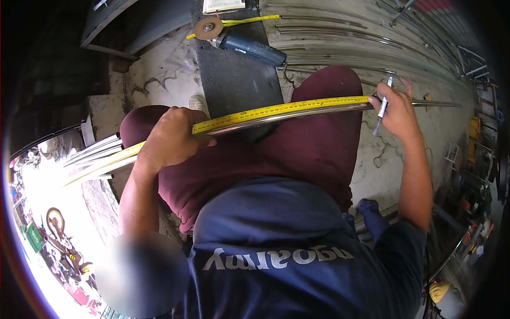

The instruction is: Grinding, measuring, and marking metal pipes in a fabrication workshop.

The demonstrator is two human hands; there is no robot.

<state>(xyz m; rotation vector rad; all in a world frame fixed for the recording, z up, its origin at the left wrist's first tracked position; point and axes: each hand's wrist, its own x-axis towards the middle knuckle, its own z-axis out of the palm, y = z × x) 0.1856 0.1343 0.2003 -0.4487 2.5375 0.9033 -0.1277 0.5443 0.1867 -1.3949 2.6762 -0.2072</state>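
Yellow, printed tape-measure blade point(287, 107) runs along a shiny, round metal tube point(255, 122), across a lap in maroon cloth trousers point(297, 146).
From my remote seat I see the left hand point(172, 137) closed over both, apparently keeping them aligned; the right hand point(394, 109) narrows at the blade's right end, a slim white pen point(382, 109) held in its fingers, presumably for readiness. The blade looks taut, the tube mirror-smooth.

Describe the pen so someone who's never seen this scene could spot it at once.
Find the maroon trousers in the middle, with a long shiny metal bar and a flat yellow measuring tape stretched across them. Follow the tape rightward to the person's bare right hand. The short white-and-grey pen held there stands steeply in the picture, while bar and tape run sideways.
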